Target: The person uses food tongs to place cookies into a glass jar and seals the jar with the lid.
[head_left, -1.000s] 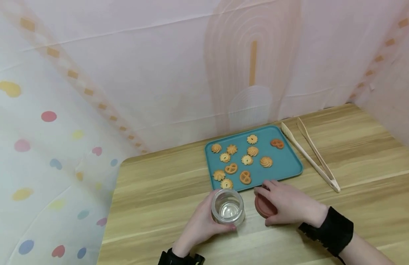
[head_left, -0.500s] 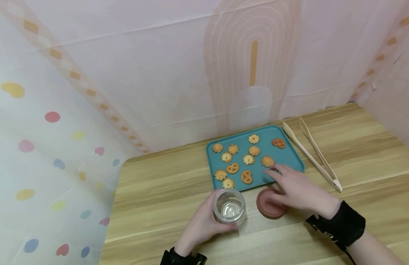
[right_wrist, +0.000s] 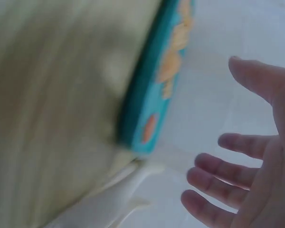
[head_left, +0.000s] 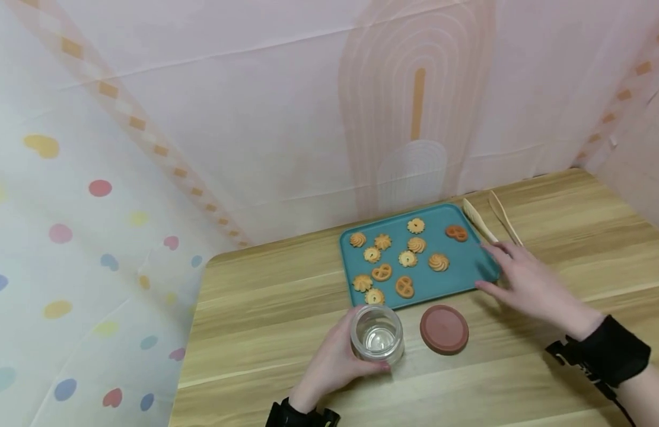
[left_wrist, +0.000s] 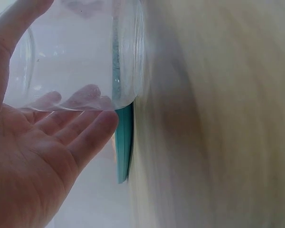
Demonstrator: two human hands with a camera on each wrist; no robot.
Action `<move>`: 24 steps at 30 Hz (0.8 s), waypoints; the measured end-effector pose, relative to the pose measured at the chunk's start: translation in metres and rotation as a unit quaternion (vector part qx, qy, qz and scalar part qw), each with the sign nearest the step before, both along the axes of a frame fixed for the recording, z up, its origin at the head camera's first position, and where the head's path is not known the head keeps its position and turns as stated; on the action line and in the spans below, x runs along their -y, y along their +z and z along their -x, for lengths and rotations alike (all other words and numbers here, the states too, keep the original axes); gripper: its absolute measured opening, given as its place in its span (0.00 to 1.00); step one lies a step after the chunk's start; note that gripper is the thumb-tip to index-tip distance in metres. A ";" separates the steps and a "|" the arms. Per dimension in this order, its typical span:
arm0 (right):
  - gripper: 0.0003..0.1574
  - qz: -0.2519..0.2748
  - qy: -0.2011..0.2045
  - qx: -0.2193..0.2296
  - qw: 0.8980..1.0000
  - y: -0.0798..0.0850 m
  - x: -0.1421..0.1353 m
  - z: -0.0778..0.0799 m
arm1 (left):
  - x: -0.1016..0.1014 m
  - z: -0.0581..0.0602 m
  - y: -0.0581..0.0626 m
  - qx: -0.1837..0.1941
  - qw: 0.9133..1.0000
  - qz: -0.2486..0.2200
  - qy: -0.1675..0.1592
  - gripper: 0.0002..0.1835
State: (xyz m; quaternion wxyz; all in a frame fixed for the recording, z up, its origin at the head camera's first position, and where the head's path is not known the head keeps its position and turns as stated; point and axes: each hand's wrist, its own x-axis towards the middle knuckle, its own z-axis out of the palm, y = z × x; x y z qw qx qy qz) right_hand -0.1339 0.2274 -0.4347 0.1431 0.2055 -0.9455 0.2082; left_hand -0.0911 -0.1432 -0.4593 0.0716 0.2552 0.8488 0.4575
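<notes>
My left hand (head_left: pixel 334 362) holds an upright, open glass jar (head_left: pixel 377 338) on the table, its fingers round the far side and its thumb on the near side. In the left wrist view the clear jar (left_wrist: pixel 71 57) has nothing in it. My right hand (head_left: pixel 537 293) hovers with its fingers spread and nothing in it, above the tray's right corner and partly in front of the wooden tongs (head_left: pixel 481 222). The tongs' near part is hidden by that hand. A round reddish-brown lid (head_left: pixel 444 330) lies flat to the right of the jar.
A teal tray (head_left: pixel 462 276) behind the jar and lid bears several small cookies (head_left: pixel 438 262) and pretzels (head_left: pixel 404 287). The wooden table (head_left: pixel 276 302) ends at a patterned cloth backdrop (head_left: pixel 286 136) behind and on the left.
My right hand has let go of the lid, leaving it on the table, and moved right towards the tongs. The left hand keeps holding the jar in place.
</notes>
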 end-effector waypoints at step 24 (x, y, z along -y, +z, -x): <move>0.58 -0.071 -0.054 0.115 0.989 -0.024 -0.064 0.021 | 0.000 -0.001 -0.001 0.005 1.000 0.004 0.006 0.51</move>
